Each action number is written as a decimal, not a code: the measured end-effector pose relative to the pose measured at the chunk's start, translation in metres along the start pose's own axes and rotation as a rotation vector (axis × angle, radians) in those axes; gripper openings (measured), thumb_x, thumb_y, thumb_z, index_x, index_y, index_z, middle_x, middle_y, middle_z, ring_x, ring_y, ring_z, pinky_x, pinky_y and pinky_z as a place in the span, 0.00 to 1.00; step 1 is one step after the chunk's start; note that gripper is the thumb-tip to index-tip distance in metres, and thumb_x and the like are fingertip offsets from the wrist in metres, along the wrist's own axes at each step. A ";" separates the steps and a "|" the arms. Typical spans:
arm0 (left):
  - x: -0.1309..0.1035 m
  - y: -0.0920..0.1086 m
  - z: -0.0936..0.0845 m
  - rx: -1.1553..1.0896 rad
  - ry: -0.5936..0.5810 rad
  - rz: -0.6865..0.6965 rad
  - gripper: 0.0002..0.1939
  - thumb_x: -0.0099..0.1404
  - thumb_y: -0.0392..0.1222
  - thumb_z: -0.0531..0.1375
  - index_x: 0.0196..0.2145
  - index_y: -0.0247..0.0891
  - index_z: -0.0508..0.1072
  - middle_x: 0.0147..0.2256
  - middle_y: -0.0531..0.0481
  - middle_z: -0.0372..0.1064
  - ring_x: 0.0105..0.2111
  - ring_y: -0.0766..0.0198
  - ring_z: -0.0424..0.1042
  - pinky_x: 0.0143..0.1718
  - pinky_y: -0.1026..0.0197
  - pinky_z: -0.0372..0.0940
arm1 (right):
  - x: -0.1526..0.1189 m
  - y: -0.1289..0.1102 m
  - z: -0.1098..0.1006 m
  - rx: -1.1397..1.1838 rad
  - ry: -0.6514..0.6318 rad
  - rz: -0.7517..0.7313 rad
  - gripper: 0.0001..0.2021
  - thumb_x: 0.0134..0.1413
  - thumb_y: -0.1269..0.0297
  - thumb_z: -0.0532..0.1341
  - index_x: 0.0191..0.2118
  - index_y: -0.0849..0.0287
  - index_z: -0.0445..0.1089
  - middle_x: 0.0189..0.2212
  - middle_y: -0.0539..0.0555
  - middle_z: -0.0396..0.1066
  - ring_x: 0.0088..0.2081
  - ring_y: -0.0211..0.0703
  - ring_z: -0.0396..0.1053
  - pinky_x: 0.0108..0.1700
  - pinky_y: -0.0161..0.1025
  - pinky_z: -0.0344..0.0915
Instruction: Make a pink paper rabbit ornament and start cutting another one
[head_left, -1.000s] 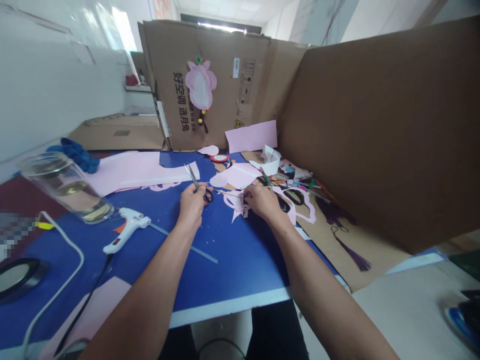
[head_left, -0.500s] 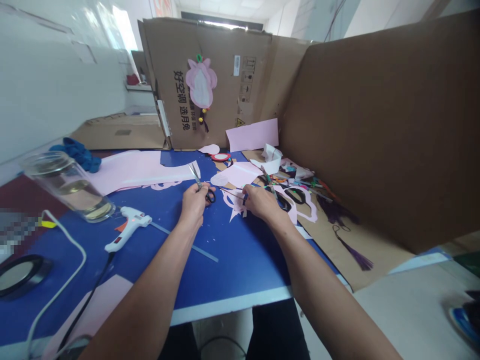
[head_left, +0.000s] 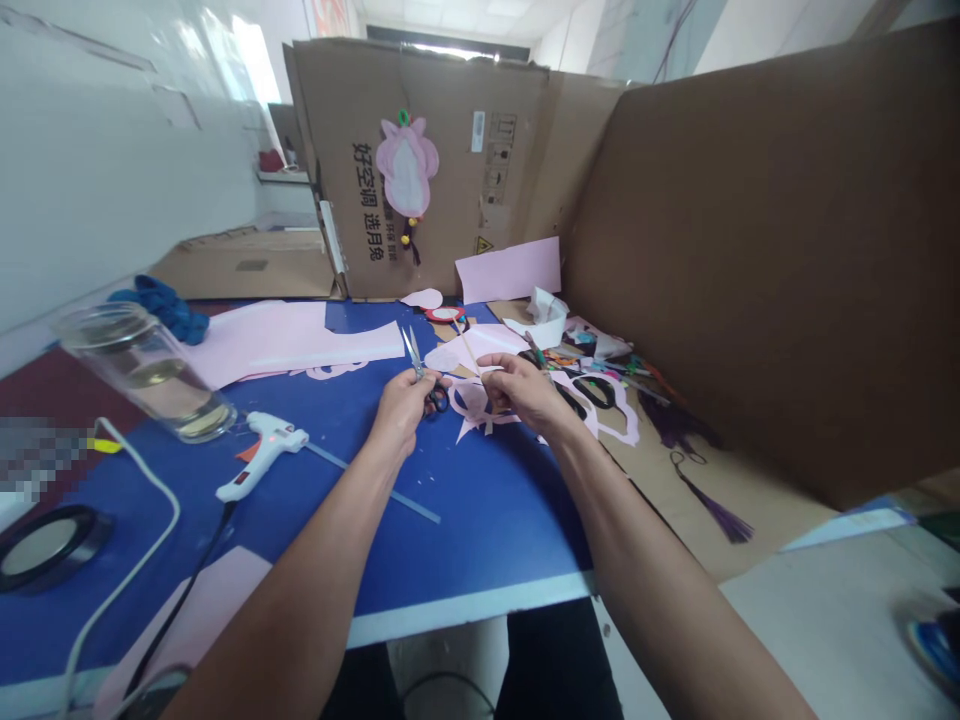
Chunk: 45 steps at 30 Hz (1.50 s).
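My left hand (head_left: 400, 408) is closed around a pair of scissors (head_left: 415, 352), whose slightly parted blades point away from me and whose black handles show beside my fingers. Between the fingertips of my right hand (head_left: 529, 393) is a thin light-coloured stick (head_left: 466, 343), slanting up and to the left. Under and between the hands lie cut pink pieces (head_left: 471, 400) with curved outlines. Just beyond them rests a larger pink sheet (head_left: 495, 340). A second pair of scissors with black handles (head_left: 598, 391) lies right of my right hand, over a pink cut-out frame.
At the left are a white glue gun (head_left: 262, 455) with a clear glue stick, a glass jar of liquid (head_left: 161, 385), a tape roll (head_left: 45, 550) and a white cable. Cardboard walls (head_left: 517, 150) stand behind and at right, a pink flower ornament (head_left: 407, 170) hanging there. Purple tassels (head_left: 712, 505) lie right.
The stick in my right hand has swung from nearly level to pointing up and away. My left hand has shifted slightly right with the scissors. The whole view has moved a little.
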<state>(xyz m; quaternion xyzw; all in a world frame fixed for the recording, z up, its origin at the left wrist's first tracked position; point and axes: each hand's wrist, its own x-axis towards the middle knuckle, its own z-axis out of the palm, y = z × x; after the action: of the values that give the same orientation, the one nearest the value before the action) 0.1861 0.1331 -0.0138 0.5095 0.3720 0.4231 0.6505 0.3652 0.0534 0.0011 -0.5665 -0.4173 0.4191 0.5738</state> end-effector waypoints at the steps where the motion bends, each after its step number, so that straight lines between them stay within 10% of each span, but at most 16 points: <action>1: 0.000 0.000 0.000 -0.003 -0.002 0.001 0.06 0.58 0.40 0.67 0.33 0.36 0.78 0.36 0.42 0.82 0.26 0.66 0.72 0.28 0.64 0.66 | -0.001 -0.001 0.002 -0.006 0.002 0.004 0.22 0.40 0.66 0.61 0.47 0.56 0.66 0.19 0.39 0.61 0.19 0.34 0.55 0.23 0.31 0.51; 19: 0.003 0.000 -0.002 0.018 0.043 -0.031 0.08 0.54 0.39 0.67 0.33 0.36 0.77 0.32 0.42 0.82 0.25 0.64 0.73 0.25 0.65 0.66 | 0.008 0.006 -0.024 -0.673 0.377 0.045 0.15 0.55 0.69 0.64 0.49 0.56 0.76 0.34 0.51 0.78 0.31 0.43 0.75 0.35 0.36 0.69; 28: 0.001 0.001 -0.001 0.018 0.066 -0.043 0.07 0.54 0.38 0.64 0.33 0.35 0.77 0.31 0.42 0.81 0.25 0.64 0.72 0.24 0.65 0.64 | 0.000 0.003 -0.030 -1.036 0.495 0.003 0.17 0.66 0.67 0.59 0.55 0.53 0.79 0.52 0.60 0.82 0.55 0.59 0.77 0.55 0.47 0.69; 38: 0.001 -0.001 0.001 0.017 0.063 -0.051 0.05 0.57 0.36 0.63 0.33 0.35 0.77 0.31 0.43 0.81 0.24 0.65 0.71 0.24 0.65 0.62 | 0.013 0.023 -0.014 -1.229 0.177 -0.161 0.17 0.74 0.66 0.56 0.59 0.55 0.78 0.59 0.59 0.79 0.62 0.52 0.72 0.61 0.40 0.65; 45: 0.001 0.001 0.000 0.016 0.079 -0.060 0.02 0.59 0.34 0.63 0.32 0.35 0.77 0.30 0.44 0.80 0.24 0.66 0.71 0.23 0.66 0.62 | 0.015 0.026 -0.011 -1.230 0.188 -0.167 0.17 0.74 0.61 0.58 0.60 0.54 0.78 0.57 0.58 0.80 0.58 0.51 0.75 0.58 0.40 0.66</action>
<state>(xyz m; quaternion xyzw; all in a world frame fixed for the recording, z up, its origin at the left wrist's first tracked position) 0.1867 0.1343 -0.0125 0.4861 0.4160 0.4202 0.6435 0.3803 0.0643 -0.0247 -0.7930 -0.5727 0.0046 0.2076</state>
